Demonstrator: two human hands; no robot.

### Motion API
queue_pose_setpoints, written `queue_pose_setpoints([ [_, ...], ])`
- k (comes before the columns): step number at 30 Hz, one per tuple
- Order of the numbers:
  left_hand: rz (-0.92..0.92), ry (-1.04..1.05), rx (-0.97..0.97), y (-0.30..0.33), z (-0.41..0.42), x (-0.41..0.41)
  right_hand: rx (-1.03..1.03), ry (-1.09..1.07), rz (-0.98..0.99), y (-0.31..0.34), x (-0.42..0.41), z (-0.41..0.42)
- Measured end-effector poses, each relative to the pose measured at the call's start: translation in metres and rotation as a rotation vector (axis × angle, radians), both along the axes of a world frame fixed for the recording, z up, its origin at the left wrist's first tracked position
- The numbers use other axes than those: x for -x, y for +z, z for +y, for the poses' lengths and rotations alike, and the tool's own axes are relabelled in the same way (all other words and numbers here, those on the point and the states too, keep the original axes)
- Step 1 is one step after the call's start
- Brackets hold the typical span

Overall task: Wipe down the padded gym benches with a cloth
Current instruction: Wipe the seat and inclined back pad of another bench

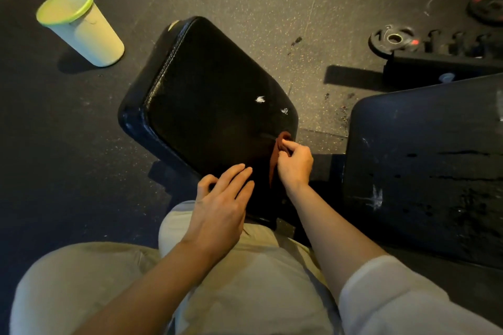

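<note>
A black padded bench seat (206,95) fills the middle of the view, with two small white tears near its right edge. A dark reddish-brown cloth (274,160) lies at the seat's near right corner. My right hand (295,163) pinches the cloth's upper edge between thumb and fingers. My left hand (223,198) rests flat with straight fingers on the near edge of the seat, just left of the cloth. A second black padded bench (424,171), scuffed and cracked, stands to the right.
A white bucket with a lime-green rim (81,27) stands on the rubber floor at the far left. Black weight plates (393,39) and a dark rack base (441,68) lie at the far right. My knee in beige trousers (177,223) is against the seat's near edge.
</note>
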State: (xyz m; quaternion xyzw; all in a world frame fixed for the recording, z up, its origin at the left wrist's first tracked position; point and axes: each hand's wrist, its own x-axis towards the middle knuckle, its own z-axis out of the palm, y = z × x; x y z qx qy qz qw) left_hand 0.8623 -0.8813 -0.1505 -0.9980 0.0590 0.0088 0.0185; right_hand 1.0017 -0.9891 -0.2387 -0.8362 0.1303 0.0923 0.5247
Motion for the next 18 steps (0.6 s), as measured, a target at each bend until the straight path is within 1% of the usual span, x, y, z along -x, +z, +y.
queue_pose_setpoints([
  [2, -0.014, -0.035, -0.035, 0.005, 0.004, -0.005, -0.081, 0.087, -0.221, 0.02, 0.004, 0.012],
  [3, -0.028, -0.055, -0.065, 0.009, 0.008, -0.009, -0.105, 0.126, -0.287, 0.026, 0.007, 0.015],
  [5, -0.053, -0.107, -0.135, 0.017, 0.018, -0.017, -0.094, 0.161, -0.317, 0.025, 0.008, 0.015],
  [6, -0.064, -0.145, -0.166, 0.021, 0.024, -0.021, -0.075, 0.154, -0.283, 0.018, 0.005, 0.011],
  [7, -0.075, -0.192, -0.193, 0.024, 0.03, -0.024, -0.057, 0.131, -0.205, 0.009, -0.001, 0.006],
  [10, -0.077, -0.357, -0.255, 0.033, 0.044, -0.028, -0.079, -0.003, 0.124, -0.007, -0.021, -0.006],
  [11, -0.079, -0.409, -0.265, 0.036, 0.047, -0.031, -0.07, -0.023, 0.17, -0.006, -0.025, -0.004],
  [12, -0.075, -0.456, -0.272, 0.041, 0.051, -0.034, -0.052, -0.012, 0.147, 0.0, -0.025, 0.001],
  [13, -0.067, -0.501, -0.284, 0.046, 0.054, -0.039, -0.058, 0.017, 0.061, 0.01, -0.022, 0.007],
  [15, -0.067, -0.585, -0.323, 0.062, 0.062, -0.052, -0.112, 0.133, -0.171, 0.029, -0.005, 0.018],
  [16, -0.067, -0.636, -0.353, 0.071, 0.064, -0.061, -0.131, 0.19, -0.255, 0.037, 0.006, 0.02],
  [18, -0.065, -0.764, -0.41, 0.092, 0.071, -0.078, -0.137, 0.236, -0.329, 0.035, 0.014, 0.018],
])
